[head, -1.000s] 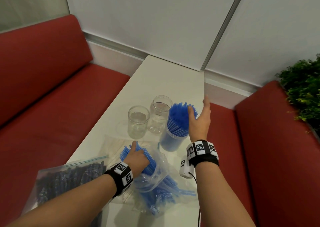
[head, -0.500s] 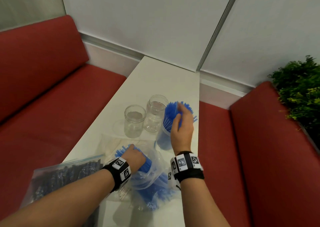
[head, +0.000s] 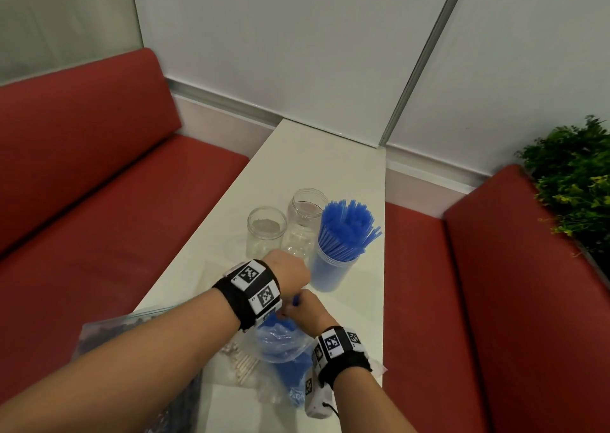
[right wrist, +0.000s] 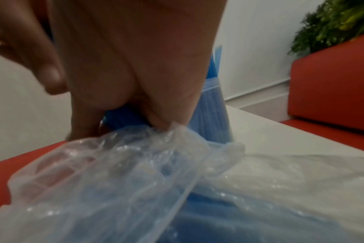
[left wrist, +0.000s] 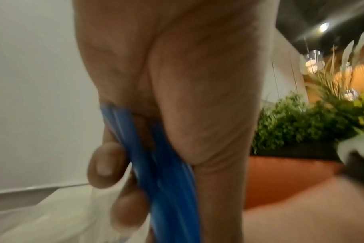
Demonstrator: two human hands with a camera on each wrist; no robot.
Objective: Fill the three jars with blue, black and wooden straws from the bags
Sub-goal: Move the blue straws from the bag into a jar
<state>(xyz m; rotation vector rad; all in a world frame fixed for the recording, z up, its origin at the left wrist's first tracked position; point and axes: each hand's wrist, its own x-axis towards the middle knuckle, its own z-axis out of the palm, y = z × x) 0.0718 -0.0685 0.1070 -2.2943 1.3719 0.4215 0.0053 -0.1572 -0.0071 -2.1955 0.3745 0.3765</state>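
My left hand [head: 292, 272] grips a bundle of blue straws [left wrist: 162, 172], its fingers [left wrist: 106, 164] curled round them just above the clear bag [head: 284, 343] of blue straws. My right hand [head: 308, 310] sits beside it and pinches the crumpled mouth of that bag [right wrist: 114, 164]. Behind the hands stands a jar [head: 331, 272] packed with upright blue straws [head: 350, 228]. Two empty glass jars [head: 265, 234] [head: 302, 224] stand to its left. A bag of black straws [head: 99, 330] lies at the lower left, mostly under my left arm. Wooden straws [head: 244, 363] show in a clear bag under the blue one.
The narrow white table [head: 317, 155] runs away from me to the wall. Red benches [head: 99, 201] [head: 495, 300] flank it on both sides. A green plant [head: 574, 175] stands behind the right bench.
My right hand left the straws in the filled jar and came down to the bag's mouth. My left hand rose out of the bag with a bundle of blue straws.
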